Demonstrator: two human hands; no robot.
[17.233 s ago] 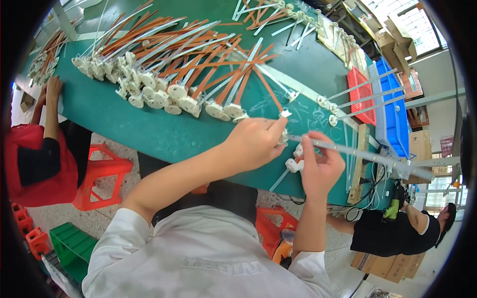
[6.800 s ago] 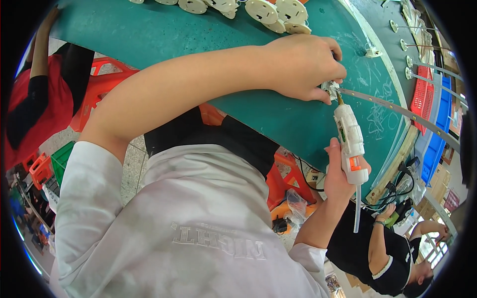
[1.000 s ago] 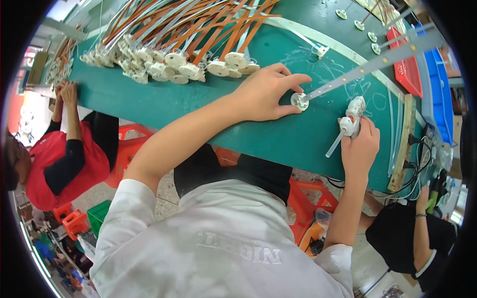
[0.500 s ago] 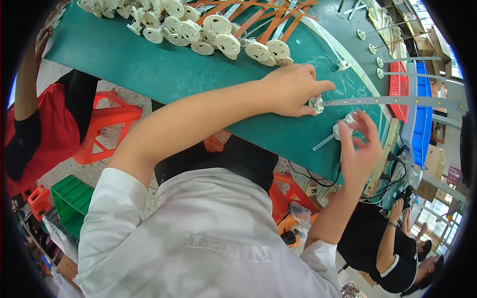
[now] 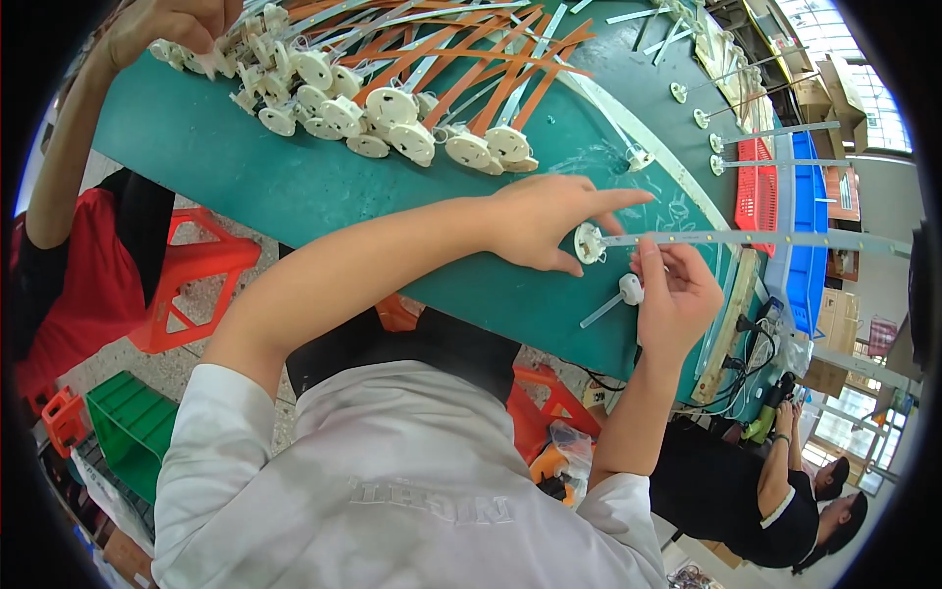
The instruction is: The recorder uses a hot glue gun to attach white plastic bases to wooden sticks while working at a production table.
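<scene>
A long LED strip (image 5: 775,239) runs off to the right from a round white base (image 5: 590,243) at its left end. My left hand (image 5: 540,221) lies beside the base with thumb and forefinger spread around it; the base shows uncovered between them. My right hand (image 5: 682,290) pinches the strip a short way from the base, between thumb and forefinger. Just left of the right hand is a small white fitting (image 5: 631,289) with a translucent tube (image 5: 599,312) sticking out of it, on the green table (image 5: 392,211).
A heap of round white bases (image 5: 392,106) with orange and silver strips (image 5: 491,83) covers the table's far left. A co-worker's hand (image 5: 182,29) reaches over it. To the right stand a red basket (image 5: 756,187) and a blue tray (image 5: 807,255). Cables (image 5: 751,368) lie at the right edge.
My right hand has gone from the white fitting to the strip. The left hand's fingers have opened away from the base. A co-worker's hand has come over the heap.
</scene>
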